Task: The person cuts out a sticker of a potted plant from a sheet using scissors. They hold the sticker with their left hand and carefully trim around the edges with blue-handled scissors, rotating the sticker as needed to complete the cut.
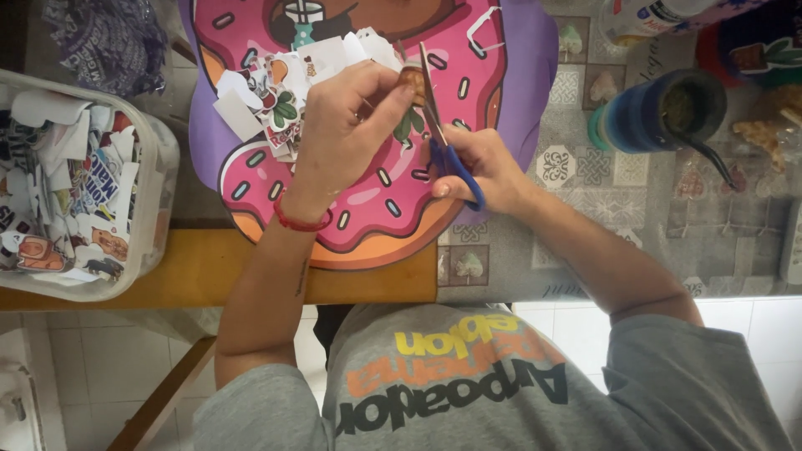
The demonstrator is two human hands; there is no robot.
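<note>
— What colours are on the table?
— A pink donut-shaped mat with sprinkles on purple; blue-handled scissors.
— And at the sides?
— Left, a clear tub of multicoloured paper scraps; right, a blue-striped cup on a grey patterned tablecloth.

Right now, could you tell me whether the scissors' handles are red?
No, the scissors in the right hand have blue handles, while the left hand pinches a small paper cutout.
</note>
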